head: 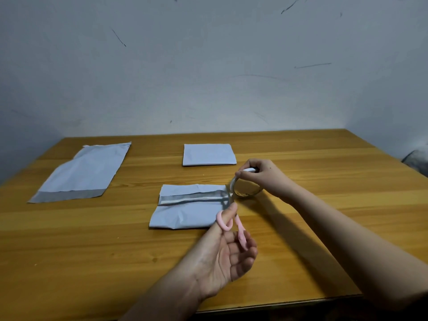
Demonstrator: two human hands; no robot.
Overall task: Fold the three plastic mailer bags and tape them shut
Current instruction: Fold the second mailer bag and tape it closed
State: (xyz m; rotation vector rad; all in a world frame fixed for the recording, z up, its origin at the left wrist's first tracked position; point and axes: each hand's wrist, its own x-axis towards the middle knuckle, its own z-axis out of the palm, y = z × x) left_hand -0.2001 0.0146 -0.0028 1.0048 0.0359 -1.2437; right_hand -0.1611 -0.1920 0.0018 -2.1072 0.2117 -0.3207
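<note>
At folded mailer's (188, 207) right edge | right-hand fingers (245, 169) grip tape roll (243, 187)

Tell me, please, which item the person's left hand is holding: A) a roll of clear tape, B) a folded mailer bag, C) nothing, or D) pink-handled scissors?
D: the left hand has its thumb through a loop of the pink-handled scissors, at the edge of the folded grey plastic mailer bag, while the right hand grips the roll of clear tape.
</note>
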